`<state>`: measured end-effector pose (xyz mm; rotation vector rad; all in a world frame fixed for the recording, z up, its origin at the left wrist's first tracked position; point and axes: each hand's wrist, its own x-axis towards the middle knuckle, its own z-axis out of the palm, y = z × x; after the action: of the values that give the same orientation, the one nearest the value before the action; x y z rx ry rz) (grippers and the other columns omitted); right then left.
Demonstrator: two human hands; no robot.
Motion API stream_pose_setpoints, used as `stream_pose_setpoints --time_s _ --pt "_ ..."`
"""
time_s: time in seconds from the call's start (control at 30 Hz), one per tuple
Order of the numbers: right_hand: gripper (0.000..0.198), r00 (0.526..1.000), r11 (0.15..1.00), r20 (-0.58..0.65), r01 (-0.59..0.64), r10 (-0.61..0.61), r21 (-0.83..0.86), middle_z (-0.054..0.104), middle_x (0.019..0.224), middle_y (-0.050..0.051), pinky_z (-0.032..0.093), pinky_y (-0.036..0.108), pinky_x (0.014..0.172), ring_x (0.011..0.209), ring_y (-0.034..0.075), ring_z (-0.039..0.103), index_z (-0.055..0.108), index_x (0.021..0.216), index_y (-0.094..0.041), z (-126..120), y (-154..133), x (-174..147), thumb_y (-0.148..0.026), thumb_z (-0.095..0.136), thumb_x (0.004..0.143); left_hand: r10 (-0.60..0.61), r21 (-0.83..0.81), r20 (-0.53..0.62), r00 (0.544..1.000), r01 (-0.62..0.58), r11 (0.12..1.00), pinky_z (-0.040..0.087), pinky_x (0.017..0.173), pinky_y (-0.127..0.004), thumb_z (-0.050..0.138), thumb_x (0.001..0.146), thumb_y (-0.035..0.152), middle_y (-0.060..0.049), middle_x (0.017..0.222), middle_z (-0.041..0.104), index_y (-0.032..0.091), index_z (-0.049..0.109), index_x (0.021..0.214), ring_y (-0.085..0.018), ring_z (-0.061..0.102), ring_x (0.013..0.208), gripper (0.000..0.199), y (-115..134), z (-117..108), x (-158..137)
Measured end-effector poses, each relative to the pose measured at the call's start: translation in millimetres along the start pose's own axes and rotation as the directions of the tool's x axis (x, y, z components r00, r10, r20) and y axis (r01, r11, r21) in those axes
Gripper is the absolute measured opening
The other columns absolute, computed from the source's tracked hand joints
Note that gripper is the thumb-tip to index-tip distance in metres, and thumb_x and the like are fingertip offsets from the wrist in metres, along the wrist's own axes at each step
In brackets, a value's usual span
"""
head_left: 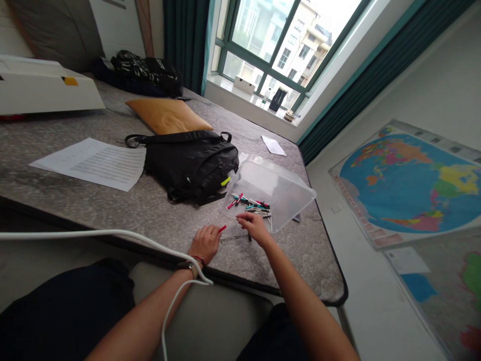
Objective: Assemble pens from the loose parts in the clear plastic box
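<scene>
My left hand (206, 244) rests on the mattress near its front edge, fingers closed, and a red pen (222, 229) sticks out past the fingertips. To its right, my right hand (254, 225) is at the near rim of a clear plastic box (289, 193), fingertips pinched together. What the right fingers hold, if anything, is too small to make out. The box lies tipped on its side with its opening towards me. Several pens (253, 204) in red, teal, black and white lie in a loose pile inside it. Under my right hand a small dark piece (250, 237) shows.
A black backpack (190, 168) lies left of the box, with a tan envelope (169, 115) behind. Printed paper (99, 163) lies further left, near a white box (45, 87). A white cable (124, 233) crosses before my left wrist. A wall with a map (413, 183) stands right.
</scene>
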<state>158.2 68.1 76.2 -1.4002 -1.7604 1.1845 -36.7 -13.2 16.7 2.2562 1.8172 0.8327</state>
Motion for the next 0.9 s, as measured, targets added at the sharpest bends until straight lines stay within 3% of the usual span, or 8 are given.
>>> stream_pose_setpoints --time_s 0.13,0.23,0.33,0.5,0.63,0.73,0.83,0.9 --pt "0.040 0.999 1.000 0.039 -0.008 0.008 0.012 0.070 0.097 0.005 0.052 0.028 0.062 0.075 0.016 0.062 0.068 0.115 -0.022 -5 -4 0 -0.039 0.067 0.079 0.001 0.020 0.013 1.000 -0.001 1.000 0.040 0.081 -0.037 0.040 0.099 0.027 -0.007 0.095 0.064 0.021 0.059 0.099 -0.024 0.055 0.089 0.020 0 0 0" --pt "0.044 0.994 0.998 -0.099 -0.055 0.052 -0.026 0.069 0.100 0.005 0.051 0.028 0.062 0.074 0.017 0.064 0.063 0.122 -0.025 -27 -5 2 -0.042 0.062 0.082 -0.007 0.017 0.017 1.000 0.007 1.000 0.040 0.082 -0.037 0.039 0.099 0.027 -0.008 0.097 0.064 0.022 0.060 0.100 -0.024 0.055 0.091 0.021 0 2 0" --pt "0.024 0.961 0.963 -0.272 -0.125 0.058 -0.238 0.069 0.082 0.004 0.048 0.029 0.068 0.072 0.018 0.063 0.071 0.092 -0.021 -48 5 -2 -0.039 0.059 0.084 -0.013 -0.002 0.019 1.000 0.013 1.000 0.041 0.083 -0.038 0.038 0.099 0.028 -0.008 0.097 0.064 0.022 0.060 0.101 -0.024 0.055 0.092 0.023 -1 3 -1" --pt "0.015 0.933 0.864 -0.253 -0.339 0.257 -0.372 0.064 0.061 0.002 0.042 0.029 0.068 0.068 0.019 0.060 0.066 0.064 -0.021 -34 42 -24 -0.029 0.079 0.063 -0.024 -0.033 0.011 1.000 0.024 0.999 0.042 0.083 -0.039 0.039 0.099 0.030 -0.009 0.097 0.065 0.022 0.061 0.100 -0.024 0.056 0.093 0.024 -1 3 -1" --pt "0.017 0.890 0.903 -0.354 -0.375 0.287 -0.212 0.064 0.063 0.001 0.043 0.028 0.068 0.068 0.019 0.060 0.065 0.068 -0.019 -3 58 -33 -0.028 0.078 0.060 -0.016 -0.021 0.012 1.000 0.016 1.000 0.041 0.082 -0.038 0.038 0.099 0.029 -0.008 0.096 0.065 0.022 0.061 0.101 -0.024 0.056 0.091 0.024 0 3 -1" --pt "0.025 0.874 0.930 -0.321 -0.324 0.364 0.170 0.068 0.076 0.004 0.046 0.028 0.064 0.070 0.018 0.062 0.066 0.078 -0.018 12 50 -38 -0.040 0.073 0.069 -0.015 -0.003 0.019 1.000 0.015 1.000 0.041 0.082 -0.038 0.037 0.100 0.030 -0.008 0.096 0.065 0.022 0.061 0.101 -0.024 0.056 0.091 0.026 1 2 -1" --pt "0.039 0.899 0.780 -0.260 -0.130 0.353 0.612 0.071 0.102 0.008 0.050 0.028 0.067 0.084 0.019 0.066 0.066 0.099 -0.020 24 32 -42 -0.049 0.070 0.072 -0.012 0.023 0.029 1.000 0.011 1.000 0.041 0.082 -0.038 0.036 0.100 0.032 -0.009 0.096 0.065 0.021 0.061 0.101 -0.025 0.056 0.092 0.027 2 2 -1" --pt "0.042 0.891 0.672 -0.302 -0.004 0.338 0.740 0.070 0.113 0.009 0.052 0.028 0.073 0.094 0.020 0.067 0.065 0.104 -0.022 32 19 -43 -0.047 0.073 0.071 -0.008 0.044 0.035 0.999 0.007 0.999 0.041 0.082 -0.038 0.036 0.100 0.031 -0.009 0.097 0.065 0.021 0.061 0.101 -0.025 0.056 0.092 0.027 2 1 0"
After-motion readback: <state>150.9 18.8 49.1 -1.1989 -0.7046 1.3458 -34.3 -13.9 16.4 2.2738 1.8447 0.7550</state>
